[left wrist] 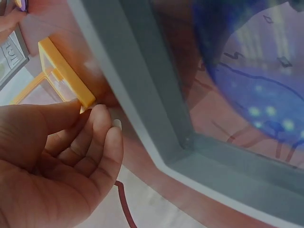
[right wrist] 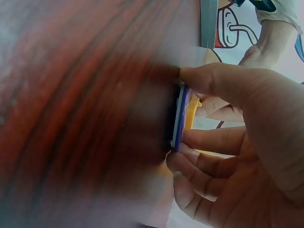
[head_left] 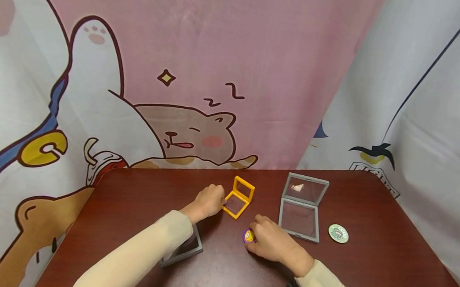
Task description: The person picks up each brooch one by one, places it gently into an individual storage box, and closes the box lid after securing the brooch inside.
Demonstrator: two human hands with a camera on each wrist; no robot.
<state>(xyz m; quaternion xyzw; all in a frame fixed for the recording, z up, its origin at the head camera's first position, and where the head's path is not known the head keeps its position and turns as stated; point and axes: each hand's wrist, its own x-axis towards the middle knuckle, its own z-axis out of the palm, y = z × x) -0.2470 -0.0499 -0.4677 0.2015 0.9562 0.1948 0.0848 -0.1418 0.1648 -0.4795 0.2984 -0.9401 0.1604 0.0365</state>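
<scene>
Badge (head_left: 249,236), round, purple-rimmed, pinched by its edge in right grip (head_left: 270,241), hinged square yellow frame (head_left: 241,196), clear-paned, corner pinched in left grip (head_left: 208,200), glossy wood-grained bench (head_left: 222,272)

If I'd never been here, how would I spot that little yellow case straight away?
Start at the dark reddish table in front of the pink cartoon curtain. Toward the table's far edge, the left hand holds one side of the open yellow case. Its colour and small size set it apart from the larger grey case to its right.
</scene>
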